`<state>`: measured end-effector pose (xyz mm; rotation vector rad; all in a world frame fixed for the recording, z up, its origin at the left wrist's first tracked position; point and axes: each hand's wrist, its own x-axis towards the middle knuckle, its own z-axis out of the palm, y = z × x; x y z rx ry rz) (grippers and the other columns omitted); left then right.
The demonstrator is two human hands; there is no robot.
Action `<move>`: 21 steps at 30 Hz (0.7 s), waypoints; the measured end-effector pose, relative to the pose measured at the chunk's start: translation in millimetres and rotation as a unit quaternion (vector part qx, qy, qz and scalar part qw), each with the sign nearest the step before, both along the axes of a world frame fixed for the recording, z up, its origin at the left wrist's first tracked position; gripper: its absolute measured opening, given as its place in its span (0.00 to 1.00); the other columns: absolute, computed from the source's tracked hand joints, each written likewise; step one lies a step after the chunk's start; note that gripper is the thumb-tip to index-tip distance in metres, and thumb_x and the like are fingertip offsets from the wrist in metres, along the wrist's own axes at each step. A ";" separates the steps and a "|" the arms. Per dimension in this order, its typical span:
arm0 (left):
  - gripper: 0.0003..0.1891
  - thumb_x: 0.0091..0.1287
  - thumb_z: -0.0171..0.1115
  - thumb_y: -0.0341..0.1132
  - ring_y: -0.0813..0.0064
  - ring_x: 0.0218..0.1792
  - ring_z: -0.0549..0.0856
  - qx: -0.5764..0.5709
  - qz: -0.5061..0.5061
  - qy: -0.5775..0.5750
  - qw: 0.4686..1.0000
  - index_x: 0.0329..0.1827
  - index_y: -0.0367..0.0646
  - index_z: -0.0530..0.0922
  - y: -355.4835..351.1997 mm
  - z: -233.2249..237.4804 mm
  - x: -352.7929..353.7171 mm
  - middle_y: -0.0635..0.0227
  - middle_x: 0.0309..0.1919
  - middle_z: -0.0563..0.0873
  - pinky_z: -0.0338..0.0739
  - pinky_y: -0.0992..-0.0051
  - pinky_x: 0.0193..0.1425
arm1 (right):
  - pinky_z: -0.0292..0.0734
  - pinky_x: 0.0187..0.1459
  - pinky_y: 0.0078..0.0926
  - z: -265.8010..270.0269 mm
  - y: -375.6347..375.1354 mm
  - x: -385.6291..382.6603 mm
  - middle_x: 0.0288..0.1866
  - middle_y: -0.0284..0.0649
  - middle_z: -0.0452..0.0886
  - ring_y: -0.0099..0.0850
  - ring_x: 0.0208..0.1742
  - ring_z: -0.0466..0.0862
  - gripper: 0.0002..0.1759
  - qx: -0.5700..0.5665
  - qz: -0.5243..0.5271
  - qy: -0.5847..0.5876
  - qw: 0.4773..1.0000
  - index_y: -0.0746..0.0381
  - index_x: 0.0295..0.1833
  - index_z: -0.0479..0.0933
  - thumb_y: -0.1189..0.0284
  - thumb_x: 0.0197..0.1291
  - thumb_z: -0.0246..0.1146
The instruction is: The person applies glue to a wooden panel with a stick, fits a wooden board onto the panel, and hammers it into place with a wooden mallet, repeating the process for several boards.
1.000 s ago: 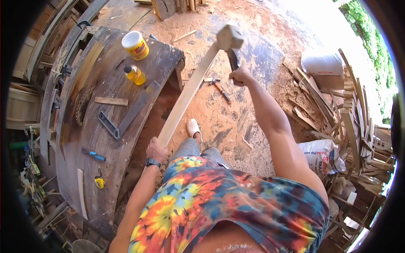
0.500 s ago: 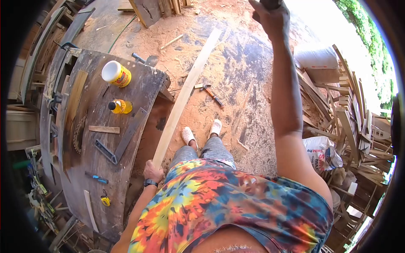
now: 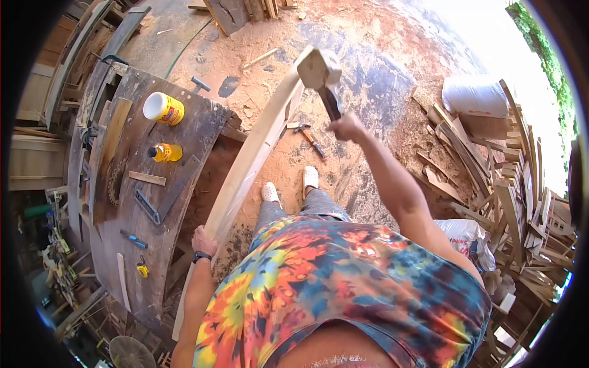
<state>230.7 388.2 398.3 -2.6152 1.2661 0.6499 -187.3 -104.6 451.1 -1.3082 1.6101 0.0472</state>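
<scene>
A long pale wooden board (image 3: 245,161) runs from beside my left side up to the top middle. Around its lower part my left hand (image 3: 205,241) is closed, a dark watch on the wrist. My right hand (image 3: 348,127) grips the dark handle of a mallet (image 3: 319,67), whose large pale head is over the board's far end; whether the two touch I cannot tell. Below the mallet, a claw hammer (image 3: 311,142) with an orange and black handle lies on the floor, to the right of the board.
The worktable (image 3: 184,132) at left bears a white-lidded tub (image 3: 164,109), a yellow bottle (image 3: 165,153), an angled metal tool (image 3: 148,207) and a yellow tape measure (image 3: 142,267). Piled scrap wood (image 3: 518,196) and a white sack (image 3: 463,238) stand at right. Sawdust covers the floor.
My right hand has come down and left from the top edge, bringing the mallet head into view over the board. My left hand and the board appear shifted left, and more of the board's side shows.
</scene>
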 end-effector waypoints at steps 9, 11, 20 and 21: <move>0.43 0.55 0.77 0.38 0.50 0.64 0.78 -0.020 0.067 -0.120 0.990 0.74 0.45 0.64 -71.2 18.1 -56.2 0.53 0.62 0.78 0.73 0.52 0.67 | 0.67 0.19 0.38 -154.2 133.4 -173.4 0.20 0.39 0.74 0.33 0.16 0.73 0.18 0.293 -0.114 0.001 0.949 0.60 0.23 0.75 0.68 0.56 0.77; 0.44 0.55 0.77 0.36 0.50 0.63 0.78 -0.078 0.026 -0.116 0.990 0.76 0.46 0.64 -102.2 14.1 -65.4 0.53 0.62 0.78 0.73 0.52 0.67 | 0.63 0.17 0.34 -147.8 159.8 -201.1 0.17 0.31 0.65 0.29 0.13 0.67 0.19 0.413 -0.149 -0.014 0.898 0.54 0.25 0.67 0.69 0.61 0.72; 0.41 0.55 0.73 0.34 0.52 0.64 0.79 -0.257 -0.095 -0.037 0.961 0.74 0.44 0.66 -292.5 -4.0 -107.6 0.54 0.63 0.80 0.71 0.53 0.69 | 0.80 0.57 0.50 -146.3 253.5 -300.9 0.51 0.54 0.87 0.45 0.52 0.87 0.27 0.445 -0.189 -0.025 0.875 0.69 0.68 0.74 0.74 0.64 0.64; 0.41 0.54 0.73 0.35 0.52 0.63 0.79 -0.264 -0.113 -0.020 0.958 0.74 0.43 0.67 -319.2 -9.4 -109.9 0.54 0.62 0.80 0.71 0.53 0.69 | 0.80 0.57 0.50 -130.9 247.2 -296.7 0.52 0.54 0.87 0.45 0.52 0.88 0.27 0.434 -0.173 -0.005 0.884 0.69 0.68 0.74 0.74 0.63 0.64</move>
